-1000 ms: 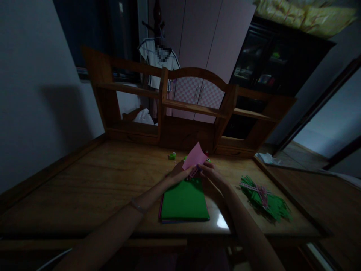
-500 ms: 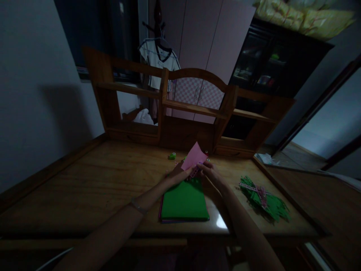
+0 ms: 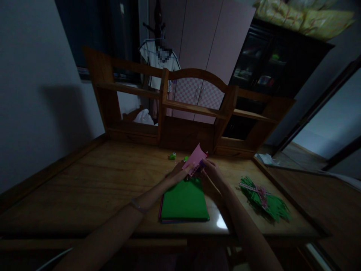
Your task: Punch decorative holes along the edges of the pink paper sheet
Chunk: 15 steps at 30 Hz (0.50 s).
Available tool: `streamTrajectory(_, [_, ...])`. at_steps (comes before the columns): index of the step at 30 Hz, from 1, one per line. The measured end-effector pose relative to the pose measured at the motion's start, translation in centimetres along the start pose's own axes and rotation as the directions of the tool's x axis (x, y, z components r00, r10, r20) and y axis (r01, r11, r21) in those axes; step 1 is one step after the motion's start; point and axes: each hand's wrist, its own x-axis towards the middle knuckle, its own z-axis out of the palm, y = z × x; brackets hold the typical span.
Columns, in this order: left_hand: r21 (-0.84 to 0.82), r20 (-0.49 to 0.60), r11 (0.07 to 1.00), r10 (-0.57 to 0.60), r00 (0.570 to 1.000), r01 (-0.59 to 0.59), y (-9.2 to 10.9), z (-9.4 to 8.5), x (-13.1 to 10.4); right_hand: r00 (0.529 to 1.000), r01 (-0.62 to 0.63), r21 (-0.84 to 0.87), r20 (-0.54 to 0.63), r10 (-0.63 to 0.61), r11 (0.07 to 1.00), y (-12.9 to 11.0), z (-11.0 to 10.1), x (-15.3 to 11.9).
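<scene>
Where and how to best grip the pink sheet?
Upper corner of the pink sheet, probably, pinched from the far side: it sticks up free, while the left hand holds the sheet lower down and the right hand has a purple tool by the holed edge.

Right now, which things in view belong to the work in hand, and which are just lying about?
Seemingly in use:
pink sheet, held in the left hand
purple object, in the right hand, at the sheet's edge
green-topped stack, near the hands
probably the green and pink strips

Apparently lying about:
small green object
hanging shirt
yellow bundle
</scene>
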Motion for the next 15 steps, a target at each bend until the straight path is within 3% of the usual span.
streamTrajectory(7, [0.055,-0.043,0.998,0.01,0.999,-0.007,1.0,-0.2,-0.5,1.0,0.011,0.005,-0.021,-0.011,1.0,0.2,-0.2,0.1])
streamTrajectory(15, [0.09,-0.016,0.994,0.062,0.998,-0.061,2.2,-0.4,-0.6,1.0,0.008,0.017,-0.015,-0.007,1.0,0.9,-0.4,0.5])
